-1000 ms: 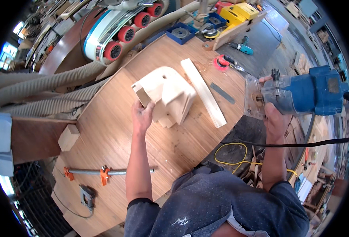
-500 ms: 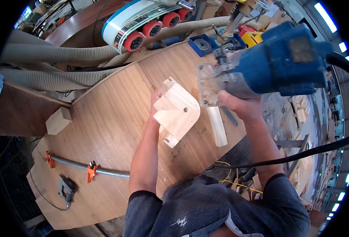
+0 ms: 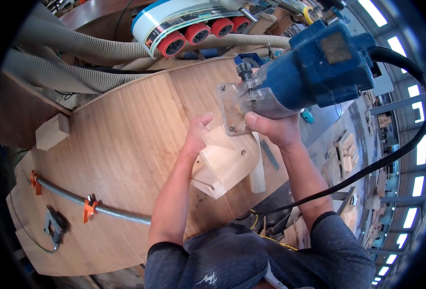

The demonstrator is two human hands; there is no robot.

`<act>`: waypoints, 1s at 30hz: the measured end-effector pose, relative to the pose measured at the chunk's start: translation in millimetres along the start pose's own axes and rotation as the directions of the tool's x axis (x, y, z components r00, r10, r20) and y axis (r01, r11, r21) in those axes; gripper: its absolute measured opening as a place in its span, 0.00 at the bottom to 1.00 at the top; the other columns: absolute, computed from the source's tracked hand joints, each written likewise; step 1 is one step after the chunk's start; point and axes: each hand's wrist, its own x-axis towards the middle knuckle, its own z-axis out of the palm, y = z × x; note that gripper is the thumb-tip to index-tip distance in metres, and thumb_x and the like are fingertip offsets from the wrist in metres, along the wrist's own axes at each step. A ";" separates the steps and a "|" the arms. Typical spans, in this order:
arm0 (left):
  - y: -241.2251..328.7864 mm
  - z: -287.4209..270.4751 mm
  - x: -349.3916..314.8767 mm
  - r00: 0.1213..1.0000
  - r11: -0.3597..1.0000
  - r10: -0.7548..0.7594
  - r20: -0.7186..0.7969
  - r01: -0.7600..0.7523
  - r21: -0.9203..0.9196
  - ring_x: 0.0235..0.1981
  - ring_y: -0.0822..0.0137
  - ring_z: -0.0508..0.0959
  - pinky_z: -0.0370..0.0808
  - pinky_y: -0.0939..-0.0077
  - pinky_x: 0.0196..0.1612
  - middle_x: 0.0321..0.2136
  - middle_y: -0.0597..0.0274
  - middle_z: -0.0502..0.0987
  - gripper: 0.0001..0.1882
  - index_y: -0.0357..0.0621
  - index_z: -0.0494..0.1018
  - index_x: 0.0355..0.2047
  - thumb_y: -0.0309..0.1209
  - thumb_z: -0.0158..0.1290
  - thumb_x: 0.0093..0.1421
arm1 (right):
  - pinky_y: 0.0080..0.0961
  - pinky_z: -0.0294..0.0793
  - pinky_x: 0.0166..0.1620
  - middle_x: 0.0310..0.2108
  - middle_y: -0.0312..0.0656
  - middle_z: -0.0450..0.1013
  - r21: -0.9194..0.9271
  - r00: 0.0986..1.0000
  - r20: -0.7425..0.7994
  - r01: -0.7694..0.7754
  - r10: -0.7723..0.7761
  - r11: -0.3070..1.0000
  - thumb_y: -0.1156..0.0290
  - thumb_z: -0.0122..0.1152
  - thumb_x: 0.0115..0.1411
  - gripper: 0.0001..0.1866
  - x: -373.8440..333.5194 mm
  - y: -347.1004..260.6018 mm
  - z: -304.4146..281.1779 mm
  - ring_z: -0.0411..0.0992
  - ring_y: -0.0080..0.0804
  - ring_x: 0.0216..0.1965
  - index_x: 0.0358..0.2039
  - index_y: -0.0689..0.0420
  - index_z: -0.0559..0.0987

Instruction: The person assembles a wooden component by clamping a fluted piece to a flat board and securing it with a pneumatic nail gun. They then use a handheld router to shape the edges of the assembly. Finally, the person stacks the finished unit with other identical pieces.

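Note:
My left hand [image 3: 198, 136] grips a pale wooden corner piece [image 3: 234, 166] by its left side, thumb up. That piece has a rounded corner, a round hole through its top face and a notched lower end. In my right hand [image 3: 276, 129] is a blue trim router [image 3: 309, 72], tilted on its side with its motor to the upper right. Its clear square base plate [image 3: 231, 111] hangs over the upper edge of the wooden piece; whether they touch I cannot tell. A pale wood strip [image 3: 257, 178] and a thin grey metal strip [image 3: 270, 155] lie beside the piece.
The wooden worktop [image 3: 126, 139] carries a bar clamp [image 3: 116, 212] with orange jaws, a nail gun [image 3: 54, 225] and a wood block [image 3: 52, 131]. Ribbed hoses [image 3: 73, 70] and a red-wheeled feeder [image 3: 198, 33] stand behind. The router's black cable [image 3: 357, 180] loops past my right arm.
The wooden piece has moved down and tilted, showing more of its left side. The router has come left, its base now over the piece's edge. The whole view has shifted a little.

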 end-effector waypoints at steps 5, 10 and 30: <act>10.0 4.0 -4.7 0.998 0.986 0.054 0.014 -0.055 0.155 0.34 0.78 0.75 0.75 0.73 0.39 0.31 0.72 0.81 0.15 0.39 0.83 0.36 0.34 0.71 0.52 | 0.41 0.73 0.64 0.56 0.51 0.75 0.016 1.000 0.014 -0.021 0.021 1.000 0.69 0.78 0.43 0.47 7.5 0.8 5.6 0.76 0.43 0.58 0.63 0.64 0.67; 14.2 3.9 -2.8 0.996 0.960 0.089 0.012 -0.089 0.267 0.31 0.77 0.73 0.75 0.72 0.38 0.26 0.63 0.78 0.18 0.40 0.82 0.35 0.40 0.72 0.50 | 0.41 0.74 0.63 0.55 0.51 0.76 0.051 0.999 -0.013 -0.039 0.040 0.998 0.66 0.80 0.42 0.48 10.1 6.0 6.2 0.77 0.43 0.56 0.63 0.64 0.68; 8.6 5.5 0.6 0.977 0.916 0.208 0.052 -0.213 0.340 0.26 0.69 0.70 0.70 0.70 0.32 0.21 0.60 0.70 0.22 0.39 0.74 0.24 0.44 0.71 0.49 | 0.40 0.72 0.62 0.54 0.47 0.76 0.031 0.999 -0.028 -0.031 0.032 0.999 0.56 0.80 0.42 0.46 13.4 9.6 7.2 0.75 0.42 0.56 0.59 0.65 0.73</act>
